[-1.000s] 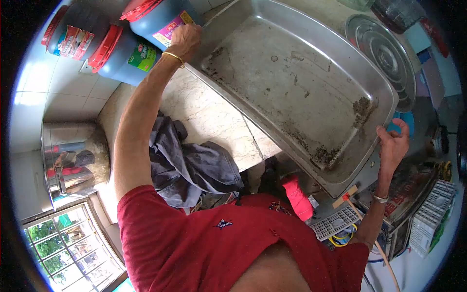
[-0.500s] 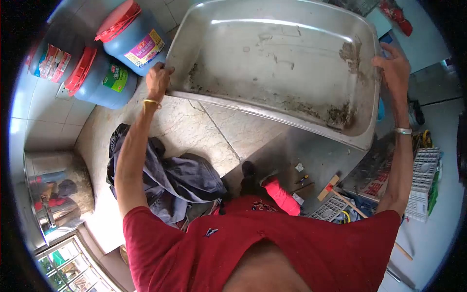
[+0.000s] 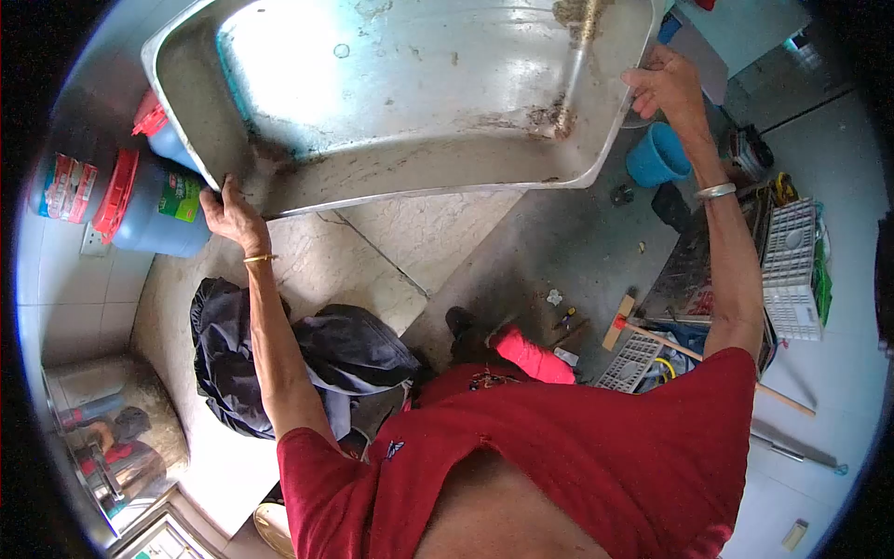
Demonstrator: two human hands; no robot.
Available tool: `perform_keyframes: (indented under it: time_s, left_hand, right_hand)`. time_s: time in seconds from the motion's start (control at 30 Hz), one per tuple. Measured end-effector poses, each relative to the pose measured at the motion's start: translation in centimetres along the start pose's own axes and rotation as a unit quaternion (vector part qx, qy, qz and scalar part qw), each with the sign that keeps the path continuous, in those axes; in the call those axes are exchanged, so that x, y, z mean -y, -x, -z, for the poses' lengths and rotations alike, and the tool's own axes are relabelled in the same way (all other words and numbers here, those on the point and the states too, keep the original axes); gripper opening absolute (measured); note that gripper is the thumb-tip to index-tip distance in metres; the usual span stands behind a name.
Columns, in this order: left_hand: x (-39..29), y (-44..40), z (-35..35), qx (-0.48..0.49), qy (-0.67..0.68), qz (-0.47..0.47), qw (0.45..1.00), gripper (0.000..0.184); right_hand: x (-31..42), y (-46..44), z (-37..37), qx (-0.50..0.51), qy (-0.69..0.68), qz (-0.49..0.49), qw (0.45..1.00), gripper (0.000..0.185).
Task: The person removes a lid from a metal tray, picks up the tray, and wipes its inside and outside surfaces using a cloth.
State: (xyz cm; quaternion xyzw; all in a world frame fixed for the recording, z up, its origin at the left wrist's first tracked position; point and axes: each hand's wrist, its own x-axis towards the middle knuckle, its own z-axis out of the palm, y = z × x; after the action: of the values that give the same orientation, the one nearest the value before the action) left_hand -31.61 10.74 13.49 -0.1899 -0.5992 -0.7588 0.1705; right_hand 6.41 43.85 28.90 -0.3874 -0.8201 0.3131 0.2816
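A large rectangular metal pan (image 3: 419, 88), dull and stained with dark grime, is held up in front of me with its inside facing me. My left hand (image 3: 235, 219) is closed around its lower left corner, thumb on the rim. On the far side, my right hand (image 3: 669, 88) grips the right rim with bent fingers. The pan's upper edge runs out of view. Below the left forearm, dark cloth (image 3: 345, 349) lies in a heap on a pale marbled surface (image 3: 372, 247).
Blue jugs with red lids (image 3: 154, 205) stand at the left wall. On the floor to the right are a blue bucket (image 3: 658, 154), white plastic crates (image 3: 792, 270) and a long wooden-handled tool (image 3: 670, 343). A shiny metal container (image 3: 121, 419) stands lower left.
The pan has moved left, with its inside surface now catching bright light. Both hands moved left with it, keeping their grip. The blue bucket has come into fuller view.
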Motion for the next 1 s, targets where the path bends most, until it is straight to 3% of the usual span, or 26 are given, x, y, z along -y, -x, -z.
perform_keyframes:
  time_s: [0.2, 0.3, 0.57, 0.6, 0.67, 0.7, 0.83, 1.0]
  left_hand:
    - [-0.9, 1.4, 1.2, -0.031, -0.048, -0.03, 0.998, 0.012]
    - [-2.2, 2.2, 0.9, -0.033, -0.006, -0.046, 0.998, 0.011]
    - [-3.0, 3.0, 1.6, -0.002, 0.006, 0.014, 1.0, 0.008]
    - [-2.8, 3.2, 1.4, 0.007, 0.017, 0.038, 0.999, 0.009]
    - [-3.4, 4.2, 1.0, 0.033, 0.029, 0.077, 0.996, 0.011]
    - [-3.1, 4.6, 0.6, 0.027, 0.04, 0.105, 0.993, 0.011]
    - [-3.6, 6.3, -1.1, 0.064, -0.016, 0.135, 0.989, 0.008]
    - [-3.9, 8.6, -3.9, 0.157, 0.006, 0.199, 0.967, 0.007]
  right_hand:
    - [-1.6, 0.9, -1.0, -0.021, -0.026, 0.003, 0.999, 0.022]
    - [-2.2, 1.0, -1.2, -0.034, -0.04, -0.001, 0.999, 0.023]
    - [-1.9, 0.8, -0.6, -0.063, -0.002, 0.002, 0.998, 0.028]
    - [-2.5, -0.1, -0.2, -0.077, 0.001, 0.013, 0.997, 0.028]
    - [-4.8, -1.1, 0.8, -0.136, 0.036, 0.133, 0.981, 0.032]
    - [-4.4, -0.8, 1.9, -0.13, 0.034, 0.136, 0.982, 0.032]
    - [1.4, 4.1, 5.6, -0.099, -0.015, 0.057, 0.993, 0.039]
    - [-0.2, 10.9, 13.1, -0.178, 0.104, 0.014, 0.978, 0.041]
